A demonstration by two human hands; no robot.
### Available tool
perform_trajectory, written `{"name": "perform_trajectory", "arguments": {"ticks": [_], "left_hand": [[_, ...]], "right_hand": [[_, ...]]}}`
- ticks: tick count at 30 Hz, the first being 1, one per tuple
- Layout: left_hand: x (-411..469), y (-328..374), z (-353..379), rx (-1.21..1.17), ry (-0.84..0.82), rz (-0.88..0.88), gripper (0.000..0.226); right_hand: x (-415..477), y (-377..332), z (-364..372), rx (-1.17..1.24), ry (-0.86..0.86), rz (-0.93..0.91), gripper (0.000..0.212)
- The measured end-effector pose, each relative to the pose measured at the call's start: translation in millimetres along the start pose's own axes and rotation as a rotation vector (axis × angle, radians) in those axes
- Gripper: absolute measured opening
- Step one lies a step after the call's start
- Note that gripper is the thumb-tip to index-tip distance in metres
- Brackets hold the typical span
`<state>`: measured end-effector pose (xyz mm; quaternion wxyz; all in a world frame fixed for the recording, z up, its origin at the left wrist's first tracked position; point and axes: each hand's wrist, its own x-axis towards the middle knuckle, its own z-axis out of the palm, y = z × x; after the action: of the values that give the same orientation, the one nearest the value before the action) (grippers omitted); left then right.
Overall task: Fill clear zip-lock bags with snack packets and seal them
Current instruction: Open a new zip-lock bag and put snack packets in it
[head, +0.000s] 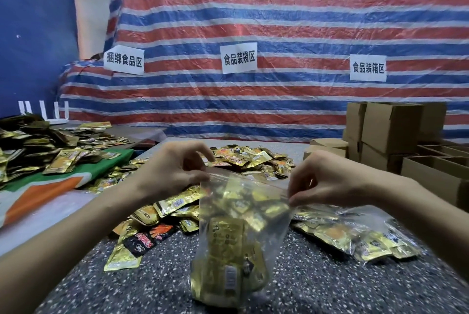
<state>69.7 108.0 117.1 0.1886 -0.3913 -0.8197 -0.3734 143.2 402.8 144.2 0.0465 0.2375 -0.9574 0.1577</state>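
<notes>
The left hand's fingers are pinched together on the left end of the zip strip of a clear zip-lock bag, and the right hand's fingers are clamped on its right end, with the strip stretched between them. The bag stands upright on the speckled counter right in front of the person, stuffed with gold snack packets. Loose gold packets are heaped behind and to the left of it, a black packet lies near its left side, another filled bag lies flat to its right, and cardboard boxes are stacked at the far right before a striped tarp.
</notes>
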Motion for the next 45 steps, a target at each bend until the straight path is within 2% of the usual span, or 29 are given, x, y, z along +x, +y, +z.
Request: {"name": "perform_trajectory", "arguments": {"ticks": [2, 6, 8, 14, 20, 27, 30, 34, 37, 38, 40, 45], "left_hand": [[-3, -4, -5, -0.061, 0.040, -0.045, 0.030], [-11, -13, -1, -0.022, -0.088, -0.161, 0.006], [-14, -16, 2, -0.002, -0.120, -0.196, 0.002], [-12, -14, -1, 0.093, -0.113, -0.223, 0.007], [-10, -9, -4, 0.064, -0.035, -0.192, 0.012], [-16, -7, 15, 0.129, 0.009, -0.199, 0.018], [-15, -2, 15, 0.092, 0.045, -0.179, 0.015], [-16, 7, 16, -0.014, 0.031, -0.122, 0.007], [-14, 12, 20, -0.025, 0.022, -0.067, 0.006], [-13, 13, 22, -0.025, 0.023, -0.052, 0.007], [-12, 15, 23, -0.023, 0.018, -0.031, 0.007], [-14, 14, 21, -0.023, 0.006, -0.017, 0.007]], "right_hand": [[-2, 2, 1, 0.021, 0.041, 0.019, 0.004], [-4, 3, 11, 0.018, 0.046, 0.045, 0.014], [-4, 3, 14, 0.026, 0.053, 0.051, 0.018], [-4, 3, 12, 0.100, 0.199, 0.047, 0.019], [-2, 3, 3, 0.246, 0.418, 0.006, 0.029], [1, 7, 14, 0.232, 0.390, 0.018, 0.036], [0, 7, 10, 0.240, 0.305, 0.050, 0.042], [4, -2, 8, 0.105, 0.155, 0.060, 0.025], [20, -20, 14, 0.012, 0.130, -0.011, 0.058], [27, -26, 17, 0.006, 0.130, -0.041, 0.062], [41, -37, 24, -0.004, 0.130, -0.080, 0.054], [62, -46, 34, 0.050, 0.147, -0.104, 0.009]]}}
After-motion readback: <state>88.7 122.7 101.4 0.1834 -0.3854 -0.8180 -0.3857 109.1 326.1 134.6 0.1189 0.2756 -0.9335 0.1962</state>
